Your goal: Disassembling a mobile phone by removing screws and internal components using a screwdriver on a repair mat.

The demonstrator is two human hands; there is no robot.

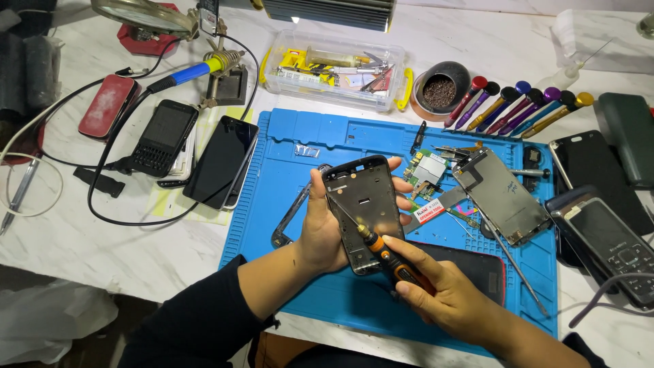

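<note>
Currently my left hand (325, 228) grips a dark phone frame (364, 212), fingers wrapped round its long edges, holding it tilted above the centre of the blue repair mat (286, 170). My right hand (446, 293) is clenched on a small precision screwdriver (388, 257) with an orange collar; its thin shaft runs toward 10 o'clock, the tip resting on the frame's inner face.

Procedure, as I judge it: keep the shaft in line with the screw axis, press lightly, turn with the fingertips only, and brace the frame against the left palm so it cannot twist.

At 2 o'clock from the frame lie a green circuit board (428, 172) and a detached display panel (503, 197). At 12 o'clock stands a clear plastic parts box (337, 68); at 1 o'clock, a row of coloured-cap screwdrivers (518, 105). At 9 o'clock two dark phones (194, 146) rest on the marble surface (82, 238), with a soldering iron (191, 71) beyond them.

Limits of view: the screw under the tip is too small to make out, my right palm hides the driver's rear end, and a red-edged phone (480, 269) is partly covered by that hand. A keypad handset (606, 242) is cut off at the 3 o'clock edge.
</note>
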